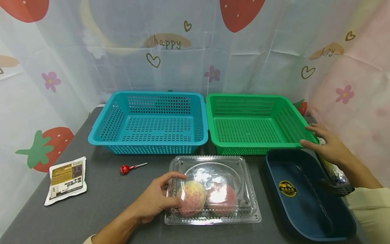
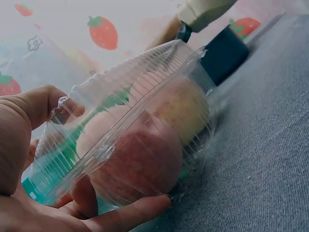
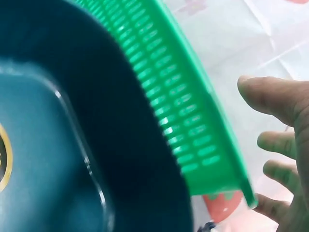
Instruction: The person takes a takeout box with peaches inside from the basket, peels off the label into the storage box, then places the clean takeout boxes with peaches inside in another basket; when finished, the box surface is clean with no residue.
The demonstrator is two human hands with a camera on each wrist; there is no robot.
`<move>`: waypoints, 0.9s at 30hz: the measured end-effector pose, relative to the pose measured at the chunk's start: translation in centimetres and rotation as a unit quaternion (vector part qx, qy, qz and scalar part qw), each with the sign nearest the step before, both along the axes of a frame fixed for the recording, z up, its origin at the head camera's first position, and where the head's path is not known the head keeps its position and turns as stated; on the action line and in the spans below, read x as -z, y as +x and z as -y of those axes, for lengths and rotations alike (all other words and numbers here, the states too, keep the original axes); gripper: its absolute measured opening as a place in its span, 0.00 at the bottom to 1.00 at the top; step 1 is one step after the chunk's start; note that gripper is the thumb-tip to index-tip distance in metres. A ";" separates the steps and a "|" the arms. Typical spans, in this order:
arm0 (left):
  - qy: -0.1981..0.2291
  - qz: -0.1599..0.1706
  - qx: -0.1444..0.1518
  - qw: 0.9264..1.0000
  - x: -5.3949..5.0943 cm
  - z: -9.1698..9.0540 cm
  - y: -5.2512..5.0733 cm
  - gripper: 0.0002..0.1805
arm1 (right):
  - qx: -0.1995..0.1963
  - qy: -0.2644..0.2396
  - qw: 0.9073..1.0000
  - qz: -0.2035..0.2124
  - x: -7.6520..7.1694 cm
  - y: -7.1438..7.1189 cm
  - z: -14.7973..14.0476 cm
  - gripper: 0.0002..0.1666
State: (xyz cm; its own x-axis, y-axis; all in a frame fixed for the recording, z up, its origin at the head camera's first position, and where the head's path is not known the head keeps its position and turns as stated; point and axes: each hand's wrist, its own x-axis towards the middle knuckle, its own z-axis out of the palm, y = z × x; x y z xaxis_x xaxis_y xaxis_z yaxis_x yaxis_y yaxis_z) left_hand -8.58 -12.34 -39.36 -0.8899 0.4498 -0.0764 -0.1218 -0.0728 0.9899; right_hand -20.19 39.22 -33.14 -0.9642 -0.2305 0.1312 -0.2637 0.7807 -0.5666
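Observation:
My left hand (image 1: 155,198) grips the left side of a clear plastic clamshell box (image 1: 248,196). Inside sit pinkish-yellow peaches, one at left (image 1: 192,200) and one at right (image 1: 223,203). In the left wrist view the box (image 2: 145,116) appears tilted, with fingers reaching along its side and more than one peach (image 2: 140,162) showing through the plastic. My right hand (image 1: 330,145) is at the right front corner of the green basket (image 1: 259,146), fingers spread and holding nothing visible. In the right wrist view its fingers stand just beside the basket's rim; contact is unclear.
A blue basket (image 1: 152,144) stands back left, beside the green one. At the front right lies a dark blue basin (image 1: 307,203), with partly hidden packaging (image 1: 335,173) beyond it. A red lollipop (image 1: 125,169) and a white-and-brown packet (image 1: 67,181) lie at left. A printed curtain (image 1: 182,74) hangs behind.

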 end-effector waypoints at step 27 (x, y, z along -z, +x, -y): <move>0.044 -0.011 0.014 0.999 -7.7 -0.3 -1.7 0.32 | 0.002 0.093 0.994 0.060 0.2 -0.8 -0.5 0.49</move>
State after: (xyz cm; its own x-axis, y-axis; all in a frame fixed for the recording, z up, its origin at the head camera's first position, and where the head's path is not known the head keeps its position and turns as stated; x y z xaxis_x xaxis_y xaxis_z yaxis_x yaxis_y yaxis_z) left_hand -10.29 -12.08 -31.71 -0.8782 0.4780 -0.0166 -0.1039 -0.1567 0.9822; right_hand -21.01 39.74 -33.30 -0.9712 -0.2367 -0.0288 -0.2003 0.8755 -0.4399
